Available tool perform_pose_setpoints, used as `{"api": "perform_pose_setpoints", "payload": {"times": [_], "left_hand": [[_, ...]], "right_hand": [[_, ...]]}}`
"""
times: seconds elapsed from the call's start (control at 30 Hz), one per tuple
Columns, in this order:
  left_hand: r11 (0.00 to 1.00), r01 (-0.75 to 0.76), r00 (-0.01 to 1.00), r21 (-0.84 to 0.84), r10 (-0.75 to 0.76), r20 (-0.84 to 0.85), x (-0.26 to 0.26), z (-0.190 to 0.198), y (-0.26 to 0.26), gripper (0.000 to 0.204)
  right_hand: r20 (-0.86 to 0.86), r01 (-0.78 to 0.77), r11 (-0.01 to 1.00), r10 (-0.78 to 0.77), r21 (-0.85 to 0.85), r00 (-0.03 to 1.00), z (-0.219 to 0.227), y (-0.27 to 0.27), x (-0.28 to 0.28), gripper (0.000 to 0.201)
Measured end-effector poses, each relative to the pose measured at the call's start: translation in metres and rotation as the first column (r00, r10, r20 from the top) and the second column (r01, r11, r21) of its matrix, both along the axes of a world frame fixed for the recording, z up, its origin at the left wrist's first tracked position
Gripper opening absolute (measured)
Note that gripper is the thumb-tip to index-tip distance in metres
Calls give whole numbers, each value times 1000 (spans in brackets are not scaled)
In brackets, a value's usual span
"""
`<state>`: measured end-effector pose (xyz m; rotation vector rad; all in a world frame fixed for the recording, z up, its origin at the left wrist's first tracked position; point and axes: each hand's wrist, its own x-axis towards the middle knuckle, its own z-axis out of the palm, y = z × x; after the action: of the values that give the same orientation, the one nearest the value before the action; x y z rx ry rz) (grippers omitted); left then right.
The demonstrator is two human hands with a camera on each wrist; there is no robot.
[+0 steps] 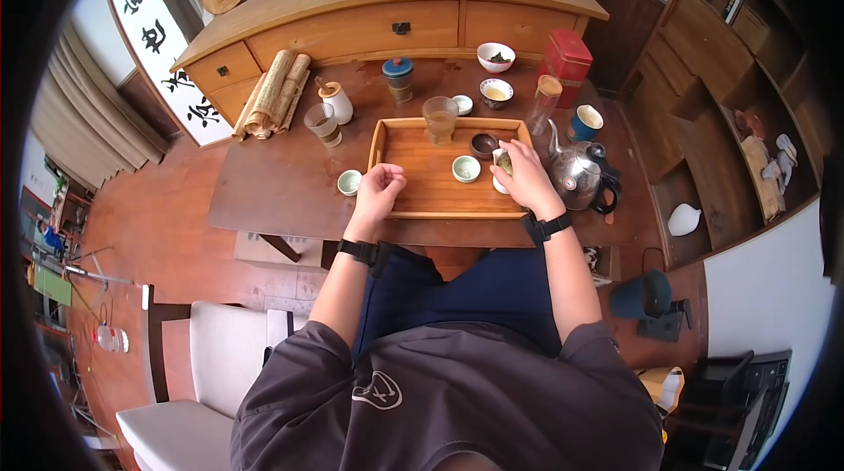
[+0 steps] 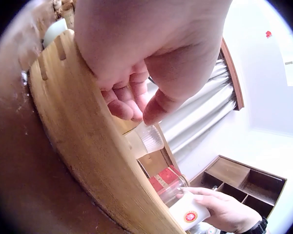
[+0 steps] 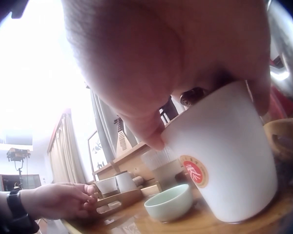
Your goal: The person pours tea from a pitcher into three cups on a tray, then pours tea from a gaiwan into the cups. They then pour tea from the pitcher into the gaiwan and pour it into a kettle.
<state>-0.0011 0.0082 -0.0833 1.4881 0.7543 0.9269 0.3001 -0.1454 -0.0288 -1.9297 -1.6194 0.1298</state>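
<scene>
My right hand [image 1: 525, 179] grips a white tea cup [image 3: 224, 156] with a round red emblem, thumb and fingers at opposite sides of its rim. The cup is at the right side of the wooden tray [image 1: 422, 183]; something greenish shows inside it in the head view. Beside it are a pale green teacup [image 1: 466, 169] and a small dark bowl [image 1: 483, 147]. Over the tray's left edge hovers my left hand [image 1: 381, 190], fingers loosely bent around nothing. Another pale green cup [image 1: 350, 182] stands just left of that hand, outside the tray.
A steel kettle [image 1: 576, 174] stands close to the right of my right hand. A glass [image 1: 440, 122] of brownish liquid is at the tray's back edge, and a second glass [image 1: 324, 127] stands farther left. Behind are a red tin [image 1: 567, 62], white bowls and a bamboo roll [image 1: 277, 97].
</scene>
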Motion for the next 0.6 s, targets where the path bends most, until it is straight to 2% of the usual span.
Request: {"api": "perform_pose_setpoints", "payload": {"times": [0.33,0.4,0.5,0.6], "left_hand": [[1000,17,998,-10,-17,-57,-1,-1,5,14],[998,33,999,-47,-33,5,-2,1,3,15],[997,35,999,-70,-34,8,-3,3,1,15],[997,39,998,-62,-42,-43,-5,1,5,15]], "right_hand": [[-11,4,1000,-4,-20,1000,1,1,0,63],[-3,4,1000,-4,-11,1000,-1,1,0,62],[-7,-1,1000,2,7,1000,1,-1,-2,61],[-16,2,1000,-1,26,1000,5,-2,-5,59]]}}
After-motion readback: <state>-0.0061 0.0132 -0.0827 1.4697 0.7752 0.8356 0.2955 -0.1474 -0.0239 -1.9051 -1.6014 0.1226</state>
